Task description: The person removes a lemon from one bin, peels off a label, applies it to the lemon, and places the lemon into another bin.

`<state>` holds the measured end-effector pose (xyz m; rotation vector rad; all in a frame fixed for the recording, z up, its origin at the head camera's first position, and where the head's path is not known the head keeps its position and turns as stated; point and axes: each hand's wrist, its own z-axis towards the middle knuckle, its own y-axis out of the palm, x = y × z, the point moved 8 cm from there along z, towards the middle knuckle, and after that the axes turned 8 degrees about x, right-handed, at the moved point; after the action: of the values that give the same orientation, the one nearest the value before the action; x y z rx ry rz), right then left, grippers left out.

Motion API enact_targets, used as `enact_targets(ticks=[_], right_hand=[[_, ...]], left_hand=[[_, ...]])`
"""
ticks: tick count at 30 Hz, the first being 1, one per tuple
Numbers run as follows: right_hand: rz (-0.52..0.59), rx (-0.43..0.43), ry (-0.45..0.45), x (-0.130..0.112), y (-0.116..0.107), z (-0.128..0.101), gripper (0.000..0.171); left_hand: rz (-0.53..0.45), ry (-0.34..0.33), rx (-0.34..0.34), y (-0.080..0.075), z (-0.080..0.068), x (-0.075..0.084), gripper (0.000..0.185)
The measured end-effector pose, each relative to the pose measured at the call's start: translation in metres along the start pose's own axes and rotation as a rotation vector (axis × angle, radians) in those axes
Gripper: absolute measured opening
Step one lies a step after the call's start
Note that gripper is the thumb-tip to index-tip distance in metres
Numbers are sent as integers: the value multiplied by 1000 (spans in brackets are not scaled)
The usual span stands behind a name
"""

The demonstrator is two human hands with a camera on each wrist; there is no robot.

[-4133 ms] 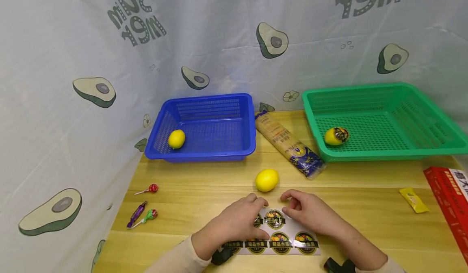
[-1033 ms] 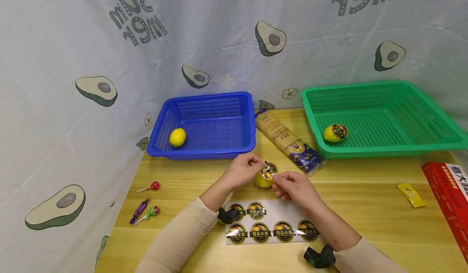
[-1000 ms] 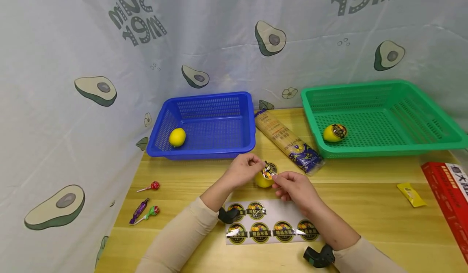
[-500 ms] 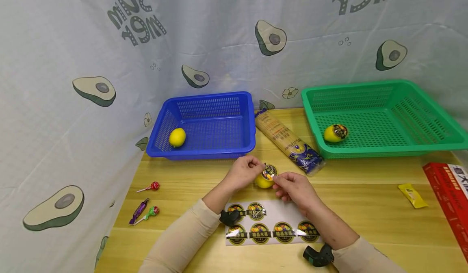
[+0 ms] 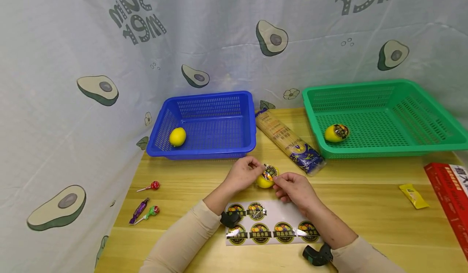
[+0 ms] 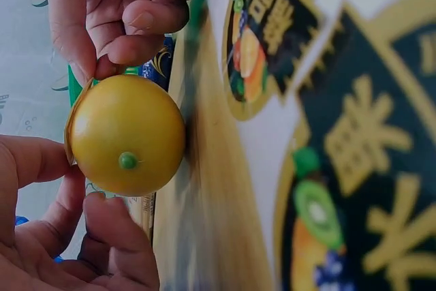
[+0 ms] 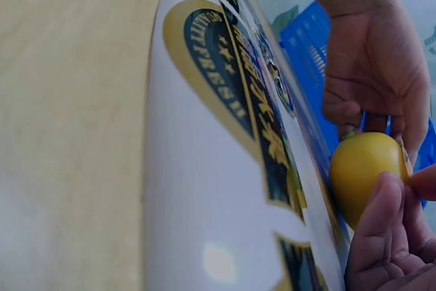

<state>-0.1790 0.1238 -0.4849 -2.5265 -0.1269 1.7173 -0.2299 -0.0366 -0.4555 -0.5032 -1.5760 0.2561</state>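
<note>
A yellow lemon rests on the table in the head view. On its upper side lies a round black-and-gold sticker. My left hand pinches the sticker's left edge between thumb and forefinger. From the other side, my right hand pinches the opposite edge. In the left wrist view the sticker shows edge-on against the lemon; the right wrist view shows the lemon between both hands. Below the hands lies a white sticker sheet with several stickers on it.
A blue basket holds one plain lemon; a green basket holds one stickered lemon. Between them lies a spaghetti packet. Lollipops and a purple candy are at left, a yellow packet and red box at right.
Four seconds ago the hands were over the sticker sheet; they have moved forward to the lemon with a sticker. Over the last second the sticker has come down slightly onto the lemon.
</note>
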Motion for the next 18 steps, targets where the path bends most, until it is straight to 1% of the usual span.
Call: enact_targets(ticks=[3,5,7,10,14,16,18], right_hand=[[-4,5,3,1,-1,1,27],[-1,12,8,1,-1,1,27],[11,16,17,3,-2,2,27],[42,5,17,3,-3,2,31],[68,5,-8,-4,-7,1,38],[59,28,-41,-12,-12,0,40],[24,63,-80,-22,-16,-2,41]], left_hand=[[-4,-10,-8,0,-1,-1,17],[-42,-34,-29,2,-1,-3,19],[-97,-67,-59,4,-1,-7,25],[-201,-135,-117,11,-3,-12,37],[-345,-196,-187,19,-8,-14,44],[-433,-214,-222,22,-11,-11,46],[-517,-210,-253,24,-15,-5,49]])
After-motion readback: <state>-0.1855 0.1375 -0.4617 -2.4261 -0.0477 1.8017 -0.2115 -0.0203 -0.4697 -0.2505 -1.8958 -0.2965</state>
